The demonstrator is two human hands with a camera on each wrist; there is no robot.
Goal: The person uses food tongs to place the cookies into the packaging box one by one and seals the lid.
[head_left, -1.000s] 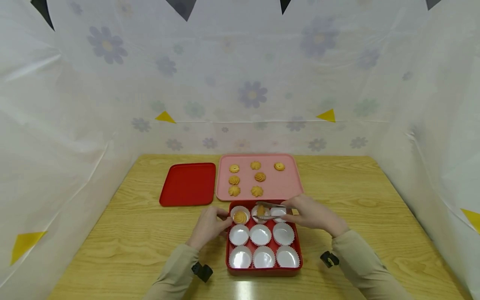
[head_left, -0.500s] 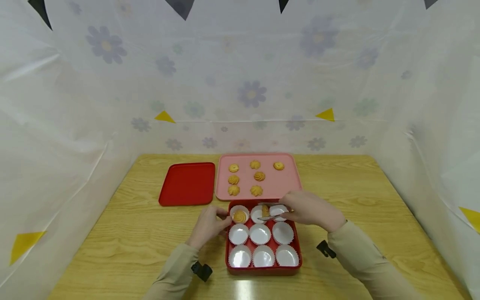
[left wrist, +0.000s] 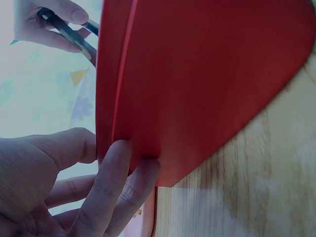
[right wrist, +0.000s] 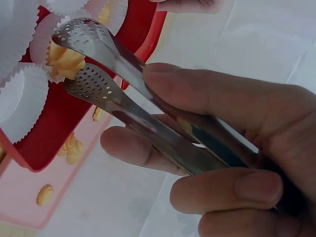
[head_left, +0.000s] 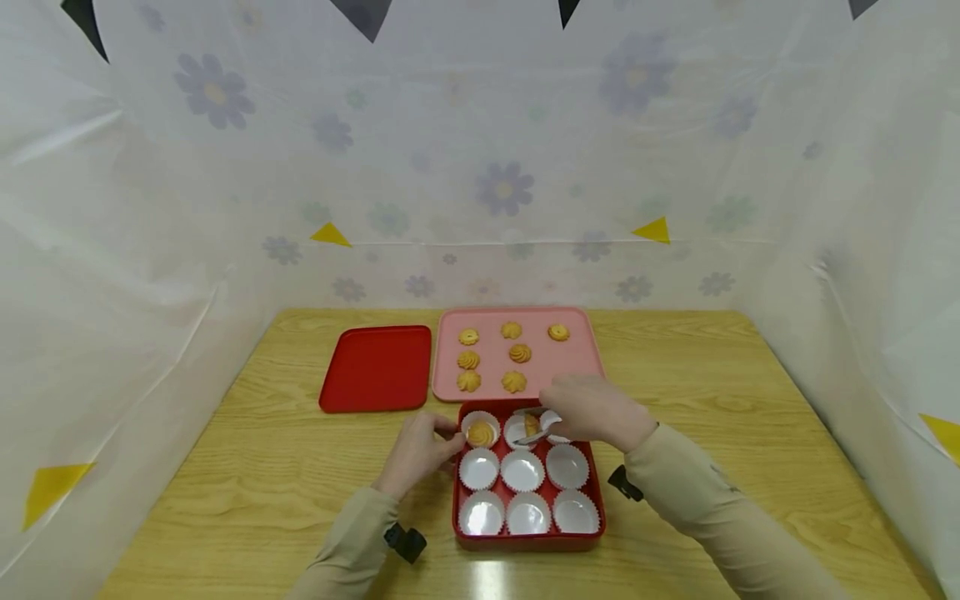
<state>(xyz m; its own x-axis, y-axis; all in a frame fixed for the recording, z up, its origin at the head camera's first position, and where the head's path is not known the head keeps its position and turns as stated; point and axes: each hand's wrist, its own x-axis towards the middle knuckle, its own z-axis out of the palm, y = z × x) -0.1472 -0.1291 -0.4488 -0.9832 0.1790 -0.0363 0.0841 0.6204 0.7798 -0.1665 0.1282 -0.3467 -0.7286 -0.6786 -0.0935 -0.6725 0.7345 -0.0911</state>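
Note:
My right hand [head_left: 600, 410] grips metal tongs [right wrist: 131, 71] with perforated ends. Between those ends a golden piped cookie [right wrist: 66, 60] is turned on edge, at the back middle paper cup [head_left: 517, 432] of the red box [head_left: 528, 544]. Whether the cookie touches the cup's bottom cannot be told. At the box's back left corner, my left hand [head_left: 420, 454] pinches the wall, thumb at the rim and fingers [left wrist: 106, 185] against the outside. A swirled cookie [head_left: 480, 434] lies in the back left cup, close to the left thumb.
Behind the box is a pink tray [head_left: 577, 367] bearing several cookies. A flat red tray [head_left: 378, 371] sits to its left. Two rows of white paper cups [head_left: 522, 471] fill the nearer part of the box. Patterned sheeting [head_left: 442, 167] walls the table.
My right hand has moved left and toward the back, and the tongs have swung to a slant. The cookie between their ends has shifted slightly right. My left hand has stayed put.

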